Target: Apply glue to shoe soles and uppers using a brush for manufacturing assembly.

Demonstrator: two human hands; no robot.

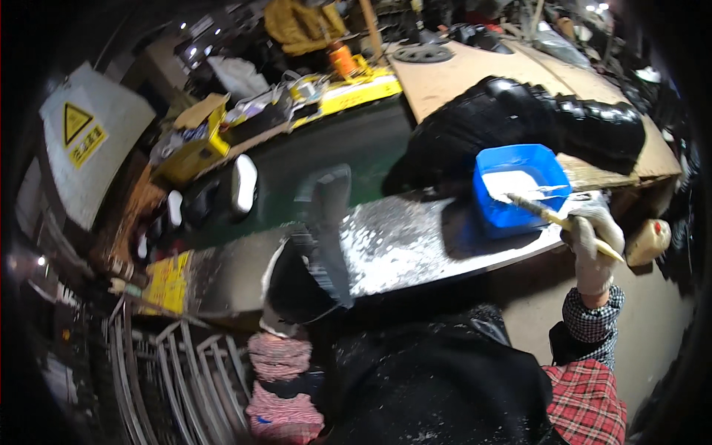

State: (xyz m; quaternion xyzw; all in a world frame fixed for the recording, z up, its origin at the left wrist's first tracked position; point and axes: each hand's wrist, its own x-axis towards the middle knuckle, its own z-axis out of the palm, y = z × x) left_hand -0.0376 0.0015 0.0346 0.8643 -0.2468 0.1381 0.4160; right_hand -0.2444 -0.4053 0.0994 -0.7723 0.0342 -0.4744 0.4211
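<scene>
Head view | right fingers (584, 246) clamped on brush (545, 213) | left hand (279, 323) at black footwear (300, 285), fingers unclear

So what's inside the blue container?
White material shows inside the blue container, with the tip of a stick-like tool, held by the right hand, over it; contact is unclear. The bottom is covered, so depth cannot be told.
</scene>
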